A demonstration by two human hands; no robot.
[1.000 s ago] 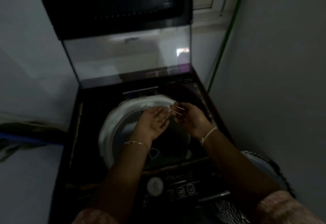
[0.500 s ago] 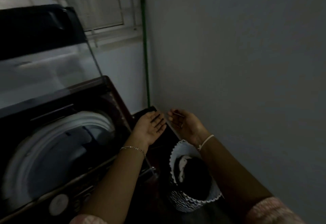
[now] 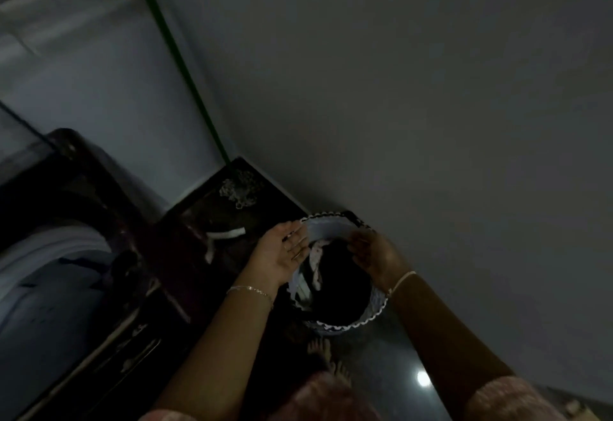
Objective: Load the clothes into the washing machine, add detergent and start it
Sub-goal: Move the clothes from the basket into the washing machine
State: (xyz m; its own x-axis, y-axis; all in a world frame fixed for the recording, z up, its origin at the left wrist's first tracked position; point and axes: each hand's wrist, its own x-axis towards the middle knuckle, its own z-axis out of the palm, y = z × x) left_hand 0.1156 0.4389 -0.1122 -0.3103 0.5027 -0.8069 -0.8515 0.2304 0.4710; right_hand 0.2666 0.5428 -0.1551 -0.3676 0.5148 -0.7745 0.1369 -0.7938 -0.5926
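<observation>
We held both hands above the laundry basket (image 3: 345,325) in a dim corner.
Our left hand (image 3: 282,256) lay palm up, fingers straight; our right hand (image 3: 376,256) hung relaxed, both empty. Dark clothes (image 3: 338,284) sat just beneath, the basket on the glossy floor (image 3: 394,364) by a grey wall (image 3: 431,95), the washing machine (image 3: 59,264) at our left.

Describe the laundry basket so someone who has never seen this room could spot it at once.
Start at the dark top-loading washing machine on the left, then look right to the floor between it and the grey wall. There stands the laundry basket. It is the only round container: pale, with a black-and-white zigzag rim and dark clothes inside.
</observation>
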